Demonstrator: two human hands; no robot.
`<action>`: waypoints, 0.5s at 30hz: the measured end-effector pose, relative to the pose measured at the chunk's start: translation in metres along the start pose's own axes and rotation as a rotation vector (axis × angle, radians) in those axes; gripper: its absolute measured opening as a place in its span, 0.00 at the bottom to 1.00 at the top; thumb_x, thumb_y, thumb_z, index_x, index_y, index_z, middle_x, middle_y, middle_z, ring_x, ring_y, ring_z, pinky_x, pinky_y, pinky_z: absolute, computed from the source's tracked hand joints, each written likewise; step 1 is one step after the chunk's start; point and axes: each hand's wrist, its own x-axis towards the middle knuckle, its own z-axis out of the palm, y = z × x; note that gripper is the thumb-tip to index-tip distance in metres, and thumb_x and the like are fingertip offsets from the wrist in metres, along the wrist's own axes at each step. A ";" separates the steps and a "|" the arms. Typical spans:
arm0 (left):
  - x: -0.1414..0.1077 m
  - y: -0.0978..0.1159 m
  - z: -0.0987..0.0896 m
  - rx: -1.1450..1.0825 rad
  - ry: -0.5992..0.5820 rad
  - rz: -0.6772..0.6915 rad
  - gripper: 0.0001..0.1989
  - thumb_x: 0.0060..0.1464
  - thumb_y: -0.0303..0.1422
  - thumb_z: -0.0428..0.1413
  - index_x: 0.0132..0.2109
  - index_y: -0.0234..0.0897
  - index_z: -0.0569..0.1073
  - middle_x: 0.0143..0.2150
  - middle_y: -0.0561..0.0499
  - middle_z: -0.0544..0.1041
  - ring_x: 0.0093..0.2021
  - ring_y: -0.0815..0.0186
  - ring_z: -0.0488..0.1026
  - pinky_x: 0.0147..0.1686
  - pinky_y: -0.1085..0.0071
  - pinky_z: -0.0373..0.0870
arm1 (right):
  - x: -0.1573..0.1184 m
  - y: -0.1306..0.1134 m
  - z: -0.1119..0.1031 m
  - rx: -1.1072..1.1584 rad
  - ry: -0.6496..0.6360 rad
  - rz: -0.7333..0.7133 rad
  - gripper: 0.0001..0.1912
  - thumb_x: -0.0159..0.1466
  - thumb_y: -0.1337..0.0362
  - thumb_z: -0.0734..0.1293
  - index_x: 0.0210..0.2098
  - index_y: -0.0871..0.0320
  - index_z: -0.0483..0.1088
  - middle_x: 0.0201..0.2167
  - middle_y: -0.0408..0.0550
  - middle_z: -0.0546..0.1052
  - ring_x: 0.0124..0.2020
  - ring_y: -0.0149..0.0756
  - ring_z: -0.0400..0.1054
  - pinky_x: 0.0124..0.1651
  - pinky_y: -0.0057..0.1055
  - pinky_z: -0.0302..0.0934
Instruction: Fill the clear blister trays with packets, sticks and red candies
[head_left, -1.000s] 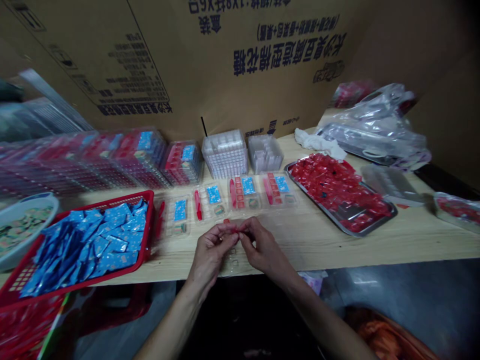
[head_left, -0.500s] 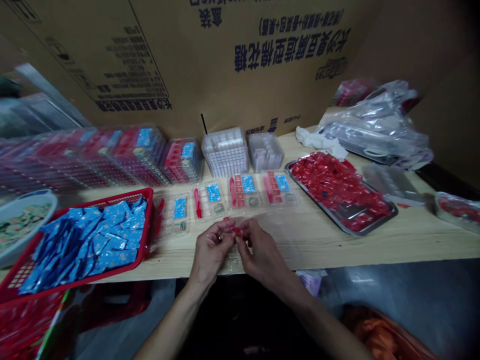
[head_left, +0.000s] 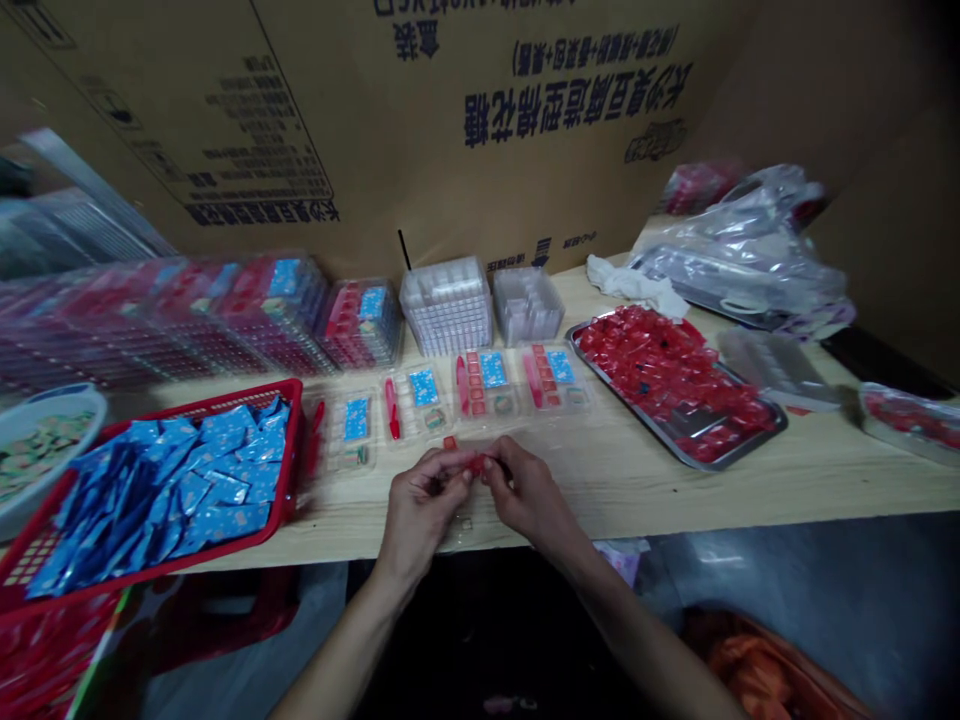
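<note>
Both hands meet near the table's front edge around a small red wrapped piece (head_left: 475,464). My left hand (head_left: 421,505) pinches it from one side, and my right hand (head_left: 529,490) grips its other side with thumb and fingers. Under the hands lies a clear plastic tray (head_left: 465,525), mostly hidden, with another red piece (head_left: 450,443) showing at its far end. Beyond them several clear trays stand in a row, among them a filled tray (head_left: 484,402) with red pieces, a blue packet and a red stick-like item. What the fingertips cover is hard to make out.
On the left stand a red basket (head_left: 289,470) of blue packets and a white bowl (head_left: 90,400) of small pieces. A metal tray (head_left: 709,464) heaped with red wrapped pieces is at right. Behind are stacked clear trays (head_left: 448,315), filled stacks (head_left: 360,330) and a cardboard wall (head_left: 420,170).
The fingers have shifted slightly around the red piece, the right hand's fingers curling closer. The view has moved a little; the other things stay in place.
</note>
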 end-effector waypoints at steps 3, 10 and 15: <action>0.004 0.007 0.004 -0.189 0.010 -0.105 0.18 0.49 0.36 0.67 0.48 0.37 0.79 0.40 0.49 0.81 0.38 0.69 0.78 0.42 0.75 0.72 | 0.006 0.002 -0.006 0.230 -0.005 0.005 0.09 0.67 0.61 0.58 0.32 0.56 0.64 0.26 0.42 0.70 0.26 0.31 0.63 0.31 0.27 0.56; 0.007 0.008 0.006 0.173 -0.078 0.088 0.14 0.58 0.41 0.60 0.48 0.38 0.77 0.40 0.50 0.80 0.37 0.69 0.78 0.39 0.76 0.74 | 0.006 0.000 -0.018 0.386 0.023 0.091 0.09 0.65 0.60 0.61 0.30 0.56 0.64 0.24 0.39 0.67 0.25 0.29 0.60 0.29 0.26 0.54; 0.016 -0.041 -0.028 0.838 -0.279 0.784 0.14 0.64 0.41 0.53 0.53 0.47 0.77 0.51 0.51 0.80 0.51 0.62 0.77 0.50 0.68 0.75 | -0.006 0.035 -0.107 0.096 0.302 0.174 0.02 0.60 0.66 0.61 0.32 0.56 0.65 0.25 0.40 0.70 0.25 0.30 0.61 0.28 0.25 0.54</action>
